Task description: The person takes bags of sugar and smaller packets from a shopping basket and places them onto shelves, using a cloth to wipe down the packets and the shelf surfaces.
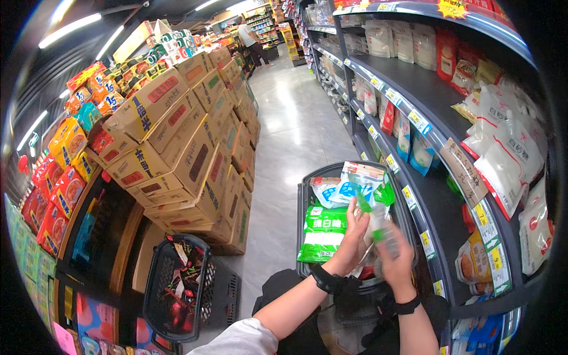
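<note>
A black plastic shopping basket (306,188) stands before me, filled with sugar bags. Above its right half, my left hand (348,239) and my right hand (395,255) hold a clear bag with green parts (377,222), blurred by motion. A green-and-white bag of soft white sugar (324,233) lies flat at the basket's left. Behind it, blue-and-white bags (328,191) lean at the far end, beside a bright green bag (385,191). My hands hide part of the basket's contents.
Shelves (399,95) with white sugar bags (510,142) curve along the right. On the left rise stacked cardboard cartons (177,151) and noodle packs (66,186). Another black basket (159,284) holds small red packets and scraps. A person (250,40) stands far down the aisle floor (288,120).
</note>
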Demonstrator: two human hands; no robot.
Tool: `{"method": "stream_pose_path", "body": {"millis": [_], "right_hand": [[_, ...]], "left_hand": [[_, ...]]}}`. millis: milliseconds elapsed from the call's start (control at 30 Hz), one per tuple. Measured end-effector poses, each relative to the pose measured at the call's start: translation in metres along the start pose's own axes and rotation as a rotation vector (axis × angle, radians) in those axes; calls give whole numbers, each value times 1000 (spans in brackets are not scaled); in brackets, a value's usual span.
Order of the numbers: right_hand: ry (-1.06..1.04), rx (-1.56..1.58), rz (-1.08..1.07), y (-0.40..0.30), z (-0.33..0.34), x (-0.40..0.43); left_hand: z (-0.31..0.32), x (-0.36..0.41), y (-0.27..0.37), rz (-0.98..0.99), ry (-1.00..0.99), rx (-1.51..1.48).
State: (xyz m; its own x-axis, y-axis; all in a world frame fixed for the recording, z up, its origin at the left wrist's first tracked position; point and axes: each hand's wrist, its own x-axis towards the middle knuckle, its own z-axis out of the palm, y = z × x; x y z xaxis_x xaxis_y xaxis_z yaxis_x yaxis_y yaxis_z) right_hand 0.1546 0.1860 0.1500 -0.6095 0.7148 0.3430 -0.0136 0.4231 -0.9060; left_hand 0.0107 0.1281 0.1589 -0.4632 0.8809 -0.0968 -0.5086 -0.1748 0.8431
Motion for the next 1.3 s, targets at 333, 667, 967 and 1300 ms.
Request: {"method": "stream_pose_path", "body": {"millis": [333,667,967,1300], "right_hand": [[-99,-455,-395,-9,9,5],[231,-306,-198,4,-23,20],[-36,-325,-268,8,14,2],[-83,-508,-455,6,3,0]], "left_hand": [[11,-19,0,-149,-74,-10],[16,-17,-18,-113,-184,82],[11,-15,36,50,-79,-278],[12,-22,10,-44,-223,28]]}}
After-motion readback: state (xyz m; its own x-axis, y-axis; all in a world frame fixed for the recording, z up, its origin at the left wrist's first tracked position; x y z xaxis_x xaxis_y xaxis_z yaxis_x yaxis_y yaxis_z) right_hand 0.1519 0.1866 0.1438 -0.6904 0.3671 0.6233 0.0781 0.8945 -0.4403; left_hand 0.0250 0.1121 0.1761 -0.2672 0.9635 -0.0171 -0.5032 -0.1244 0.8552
